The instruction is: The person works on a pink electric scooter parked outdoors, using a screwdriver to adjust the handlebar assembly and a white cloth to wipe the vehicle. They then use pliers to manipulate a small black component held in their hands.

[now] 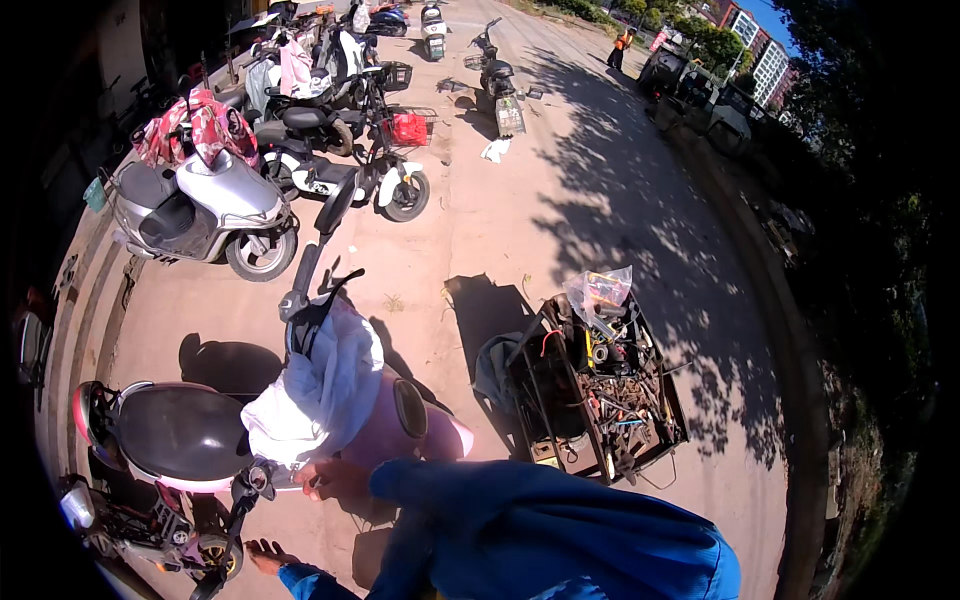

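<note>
A pink electric scooter point(440, 432) with a black seat point(185, 430) stands in front of me on the left. A white cloth point(325, 385) is draped over its handlebar area. My right hand point(336, 480) is at the scooter's front beside the cloth's lower edge, fingers curled in; whatever they may hold is too small to make out. Lower down, my left hand point(268, 557) is empty with its fingers apart, close to the near handlebar point(238, 515) but not gripping it. A round part point(259, 478) shows at the handlebar's inner end.
To the right stands a metal tool cart point(600, 467) full of loose tools and parts, with a plastic bag point(600, 290) on top. A silver scooter point(220, 205) and several others are parked at far left. Another scooter point(500, 90) stands farther off. A person point(621, 47) is on the road.
</note>
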The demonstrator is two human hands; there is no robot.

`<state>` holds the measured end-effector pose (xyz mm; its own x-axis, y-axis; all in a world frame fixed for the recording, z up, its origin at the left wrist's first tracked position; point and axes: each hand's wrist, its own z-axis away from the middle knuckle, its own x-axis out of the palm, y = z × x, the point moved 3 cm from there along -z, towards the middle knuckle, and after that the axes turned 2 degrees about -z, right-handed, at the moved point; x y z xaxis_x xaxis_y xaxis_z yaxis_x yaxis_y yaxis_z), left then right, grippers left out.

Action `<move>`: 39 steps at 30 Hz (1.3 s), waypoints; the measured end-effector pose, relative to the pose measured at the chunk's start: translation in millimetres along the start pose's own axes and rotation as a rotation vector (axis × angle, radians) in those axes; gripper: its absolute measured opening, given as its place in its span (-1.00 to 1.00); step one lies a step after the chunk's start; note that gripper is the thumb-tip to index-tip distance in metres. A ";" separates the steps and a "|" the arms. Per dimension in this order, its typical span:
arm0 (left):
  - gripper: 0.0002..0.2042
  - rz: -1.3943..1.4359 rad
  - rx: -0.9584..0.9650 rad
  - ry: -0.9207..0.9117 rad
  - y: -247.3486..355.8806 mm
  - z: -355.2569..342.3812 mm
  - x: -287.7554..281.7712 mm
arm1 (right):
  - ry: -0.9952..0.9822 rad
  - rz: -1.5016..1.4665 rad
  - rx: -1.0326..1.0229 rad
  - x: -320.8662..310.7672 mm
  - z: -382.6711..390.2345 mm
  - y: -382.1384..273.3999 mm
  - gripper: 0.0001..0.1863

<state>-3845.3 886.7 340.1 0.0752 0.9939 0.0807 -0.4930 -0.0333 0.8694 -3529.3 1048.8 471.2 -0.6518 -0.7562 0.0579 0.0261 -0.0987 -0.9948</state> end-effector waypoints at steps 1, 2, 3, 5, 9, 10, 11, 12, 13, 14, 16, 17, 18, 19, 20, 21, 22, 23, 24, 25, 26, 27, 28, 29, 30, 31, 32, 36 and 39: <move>-0.46 -0.016 0.030 0.051 15.8 -15.4 2.1 | -0.009 0.026 0.042 -8.5 9.9 -7.0 -0.53; -0.46 -0.001 0.075 0.115 31.2 -30.8 -10.8 | -0.072 0.065 0.080 -7.7 14.6 -12.6 -0.54; -0.46 -0.026 0.094 0.100 40.0 -43.3 1.4 | 0.040 -0.015 0.072 -16.1 30.2 -8.6 -0.55; -0.46 -0.101 0.090 0.013 35.9 -66.8 44.4 | 0.219 -0.481 -0.029 -33.5 70.7 51.2 -0.55; -0.46 -0.110 0.119 -0.046 54.5 -105.9 49.5 | 0.604 -0.232 0.125 -64.8 145.2 34.4 -0.55; -0.46 -0.140 0.137 -0.068 61.2 -108.4 47.8 | 0.657 -0.304 0.133 -71.0 164.5 46.5 -0.55; -0.45 -0.210 0.154 -0.113 63.4 -104.6 61.7 | 0.756 -0.391 0.148 -75.2 192.9 63.6 -0.55; -0.45 -0.197 0.165 -0.150 60.4 -87.5 90.3 | 0.827 -0.474 0.263 -39.4 217.3 81.6 -0.56; -0.45 -0.269 0.188 -0.148 82.1 -94.2 60.9 | 0.895 -0.559 0.382 7.3 245.1 103.7 -0.56; -0.45 -0.243 0.124 -0.169 59.8 -93.4 69.6 | 1.005 -0.476 0.405 -41.3 266.7 98.0 -0.57; -0.45 -0.250 0.039 -0.222 27.8 -92.7 82.9 | 1.205 -0.450 0.392 -85.7 305.5 94.6 -0.55; -0.45 -0.237 0.026 -0.233 21.9 -92.3 85.3 | 1.247 -0.512 0.379 -84.9 307.6 104.4 -0.54; -0.45 -0.241 0.043 -0.222 31.6 -98.0 76.5 | 1.286 -0.511 0.364 -86.4 301.1 91.2 -0.56; -0.45 -0.257 0.078 -0.211 45.3 -103.7 72.9 | 1.287 -0.516 0.323 -86.5 298.4 88.0 -0.59; -0.45 -0.273 0.119 -0.207 63.0 -107.8 74.5 | 1.275 -0.515 0.239 -93.5 294.0 83.6 -0.61; -0.45 -0.289 0.173 -0.209 83.5 -105.7 88.2 | 1.265 -0.532 0.164 -92.9 290.3 87.0 -0.64; -0.45 -0.325 0.233 -0.224 111.1 -105.5 109.0 | 1.268 -0.551 0.108 -92.5 290.0 89.4 -0.67; -0.45 -0.348 0.281 -0.250 131.3 -99.2 134.9 | 1.290 -0.565 0.133 -69.7 291.7 102.8 -0.67; -0.45 -0.327 0.283 -0.255 141.1 -102.2 149.8 | 1.306 -0.497 0.114 -88.1 297.2 103.8 -0.67; -0.44 -0.305 0.298 -0.253 153.8 -105.4 160.8 | 1.324 -0.482 0.124 -89.2 303.8 112.2 -0.67; -0.44 -0.296 0.317 -0.263 167.7 -104.9 175.8 | 1.362 -0.490 0.109 -88.4 310.2 118.0 -0.67; -0.44 -0.294 0.344 -0.275 182.9 -97.1 189.1 | 1.395 -0.516 0.096 -86.7 318.2 122.9 -0.67; -0.44 -0.295 0.370 -0.276 198.6 -93.4 192.2 | 1.420 -0.560 0.095 -85.5 327.5 126.7 -0.67; -0.44 -0.296 0.396 -0.282 210.8 -88.5 198.5 | 1.444 -0.605 0.095 -89.3 337.2 128.9 -0.68; -0.44 -0.308 0.426 -0.288 222.7 -81.0 206.0 | 1.477 -0.605 0.088 -91.0 348.8 129.6 -0.69; -0.44 -0.319 0.446 -0.299 225.2 -71.6 213.6 | 1.542 -0.578 0.154 -98.4 363.3 147.1 -0.72; -0.44 -0.337 0.463 -0.309 230.3 -63.0 220.4 | 1.584 -0.580 0.161 -94.7 378.5 165.6 -0.75; -0.44 -0.363 0.479 -0.352 225.0 -30.1 235.0 | 1.790 -0.564 0.188 -100.1 449.0 186.1 -0.86; -0.43 -0.382 0.458 -0.364 197.1 -2.4 216.5 | 1.940 -0.525 0.269 -109.2 506.3 209.0 -0.83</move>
<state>-3928.3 1095.6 527.8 0.4956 0.8490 -0.1832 0.0349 0.1913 0.9809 -3068.9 783.3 299.5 -0.4186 0.9068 -0.0510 -0.4282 -0.2465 -0.8694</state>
